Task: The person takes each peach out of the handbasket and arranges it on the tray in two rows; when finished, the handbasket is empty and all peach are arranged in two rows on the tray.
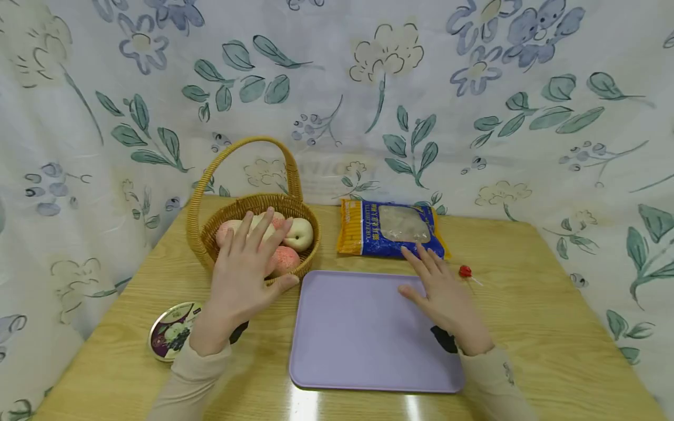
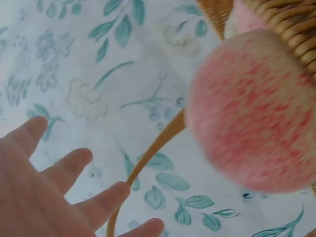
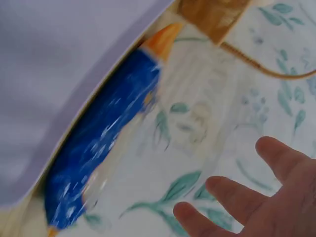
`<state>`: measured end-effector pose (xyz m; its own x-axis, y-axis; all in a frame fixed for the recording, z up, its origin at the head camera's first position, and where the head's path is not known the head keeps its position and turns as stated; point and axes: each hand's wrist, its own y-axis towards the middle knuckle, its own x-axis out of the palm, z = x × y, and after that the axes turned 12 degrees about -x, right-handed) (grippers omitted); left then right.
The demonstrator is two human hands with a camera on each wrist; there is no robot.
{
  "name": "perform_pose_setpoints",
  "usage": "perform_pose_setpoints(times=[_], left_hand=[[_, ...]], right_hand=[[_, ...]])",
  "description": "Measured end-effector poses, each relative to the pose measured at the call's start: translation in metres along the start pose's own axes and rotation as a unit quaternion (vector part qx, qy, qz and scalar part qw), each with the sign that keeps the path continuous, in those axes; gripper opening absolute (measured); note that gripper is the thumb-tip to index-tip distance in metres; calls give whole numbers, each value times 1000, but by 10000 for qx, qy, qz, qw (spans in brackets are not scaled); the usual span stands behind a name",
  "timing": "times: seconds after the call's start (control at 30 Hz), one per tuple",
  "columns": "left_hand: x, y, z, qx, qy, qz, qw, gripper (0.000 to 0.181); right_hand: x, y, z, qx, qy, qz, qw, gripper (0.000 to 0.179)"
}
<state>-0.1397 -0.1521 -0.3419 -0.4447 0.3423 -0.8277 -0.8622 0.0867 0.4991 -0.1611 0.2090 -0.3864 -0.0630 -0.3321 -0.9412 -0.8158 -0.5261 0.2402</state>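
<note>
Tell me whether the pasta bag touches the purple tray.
Apart: the head view shows a strip of table between the pasta bag and the purple tray.

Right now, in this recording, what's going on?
A person's left hand, fingers spread, is near a basket of peaches; the right hand, also spread, appears over the right side of a purple tray. Neither holds anything. A blue-and-orange packet lies behind the tray, a red lollipop to the right and a round tin to the left.
</note>
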Motion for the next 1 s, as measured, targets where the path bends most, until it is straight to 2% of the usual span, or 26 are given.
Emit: perform_pose_setpoints(times=[0.1, 0.17, 0.3, 0.37, 0.4, 0.47, 0.53, 0.63, 0.7, 0.73, 0.87, 0.93, 1.0], left_hand=[[-13, 0, -1, 16, -440, 569, 9974, 92], [-21, 0, -4, 59, -708, 1044, 9920, 89], [-33, 3, -19, 248, -1238, 2025, 9711, 84], [-36, 6, -30, 272, -1490, 2298, 9614, 85], [-37, 8, -36, 233, -1634, 2332, 9583, 86], [-37, 10, -48, 53, -2000, 2181, 9552, 89], [-36, 10, -58, -152, -2545, 1779, 9505, 95], [-33, 8, -67, -478, -3382, 1147, 9328, 100], [-29, 8, -68, -604, -3793, 888, 9190, 101], [-28, 8, -67, -625, -3881, 807, 9159, 100], [-22, 13, -62, -327, -3754, 930, 9216, 97], [-20, 15, -60, -154, -3586, 1043, 9275, 95], [-20, 16, -59, -83, -3435, 1124, 9324, 94]], right_hand=[[2, 19, -16, -332, 359, -94, 9988, 71], [4, 34, -26, -589, 709, -146, 9956, 70], [11, 62, -49, -1091, 1539, -284, 9816, 67], [15, 75, -62, -1369, 1911, -367, 9713, 66], [17, 82, -69, -1511, 2050, -419, 9661, 66], [22, 97, -84, -1834, 2292, -487, 9547, 66], [28, 111, -98, -1999, 2476, -570, 9463, 66], [36, 129, -118, -2088, 2686, -628, 9382, 69], [42, 140, -128, -2083, 2816, -636, 9345, 71], [46, 146, -132, -2106, 2906, -642, 9312, 71], [64, 164, -146, -2307, 2890, -471, 9279, 74], [73, 171, -151, -2394, 2775, -286, 9300, 75], [82, 176, -157, -2427, 2548, -76, 9360, 76]])
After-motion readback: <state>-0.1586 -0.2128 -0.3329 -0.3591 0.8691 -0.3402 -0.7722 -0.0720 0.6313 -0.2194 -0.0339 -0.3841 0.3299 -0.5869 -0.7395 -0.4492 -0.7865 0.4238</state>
